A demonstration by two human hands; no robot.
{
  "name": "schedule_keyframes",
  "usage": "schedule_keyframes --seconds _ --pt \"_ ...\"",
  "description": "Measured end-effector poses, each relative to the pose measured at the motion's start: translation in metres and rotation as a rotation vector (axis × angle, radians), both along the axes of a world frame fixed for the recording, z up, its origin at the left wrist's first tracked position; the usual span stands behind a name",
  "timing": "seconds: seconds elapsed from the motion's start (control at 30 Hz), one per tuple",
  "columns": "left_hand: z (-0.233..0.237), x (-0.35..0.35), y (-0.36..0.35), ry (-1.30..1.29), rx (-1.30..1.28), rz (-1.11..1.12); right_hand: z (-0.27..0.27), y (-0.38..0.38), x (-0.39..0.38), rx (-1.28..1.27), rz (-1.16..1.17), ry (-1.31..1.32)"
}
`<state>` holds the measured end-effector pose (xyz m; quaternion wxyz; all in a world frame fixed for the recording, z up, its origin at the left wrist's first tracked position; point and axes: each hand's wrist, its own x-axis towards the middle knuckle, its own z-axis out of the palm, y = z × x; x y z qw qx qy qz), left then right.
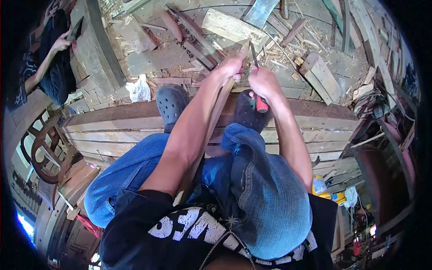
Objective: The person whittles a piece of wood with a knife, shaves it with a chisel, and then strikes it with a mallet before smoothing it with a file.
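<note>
My left hand point(231, 67) is wrapped round a long, narrow wooden strip point(219, 105), close to its far end. The strip slopes back under my left forearm toward my lap. Closed beside it, my right hand point(264, 83) grips a red-handled tool point(261, 104) with a narrow dark blade. Its handle end sticks out below my fist, and the blade points away from me, right beside the strip's tip. Most of the handle is hidden by my fingers.
Wood offcuts and shavings litter the floor, with a pale board point(234, 26) ahead and a wood block point(320, 76) at right. A crumpled white bag point(138, 89) lies left of my shoes. At far left, another person's hand point(61, 42) holds a pointed blade beside a thick beam point(101, 42).
</note>
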<state>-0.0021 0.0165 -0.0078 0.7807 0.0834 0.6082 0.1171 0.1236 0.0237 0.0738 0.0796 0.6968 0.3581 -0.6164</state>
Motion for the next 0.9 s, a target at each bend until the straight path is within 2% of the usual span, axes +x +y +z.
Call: schedule_keyframes --seconds 0.13,0.17,0.27,0.33,0.43,0.53,0.57,0.67,0.8,0.87,0.9 --pt "-0.009 0.001 -0.001 0.020 0.042 -0.064 -0.002 0.003 -0.005 -0.019 -0.030 -0.011" --pt "-0.012 0.002 -0.003 0.011 0.064 -0.083 -0.031 -0.003 -0.001 0.108 0.184 -0.023" --pt "-0.002 0.004 -0.003 0.053 0.149 -0.054 -0.052 -0.014 -0.010 0.182 0.055 0.057" --pt "-0.010 0.004 -0.002 0.008 0.111 -0.069 -0.033 -0.003 -0.010 0.108 0.109 0.049" --pt "-0.012 -0.004 -0.003 -0.109 0.008 -0.012 -0.013 -0.001 -0.010 0.086 0.012 -0.004" --pt "-0.019 -0.003 -0.005 -0.063 -0.009 0.038 0.001 -0.008 -0.007 0.078 -0.062 -0.001" --pt "-0.021 -0.002 -0.006 -0.002 -0.011 -0.005 -0.012 -0.017 -0.005 0.129 -0.023 -0.007" --pt "-0.003 0.000 -0.001 0.033 0.000 0.012 -0.006 -0.012 -0.007 0.063 -0.054 -0.010" --pt "-0.017 -0.007 -0.003 -0.142 -0.035 -0.013 -0.016 -0.001 -0.010 0.026 -0.087 0.022" --pt "-0.011 -0.002 -0.011 -0.109 -0.008 -0.023 -0.029 -0.001 -0.009 0.012 -0.100 0.029" --pt "-0.009 -0.002 -0.001 -0.067 0.052 -0.030 -0.035 0.008 -0.016 0.084 -0.049 0.074"
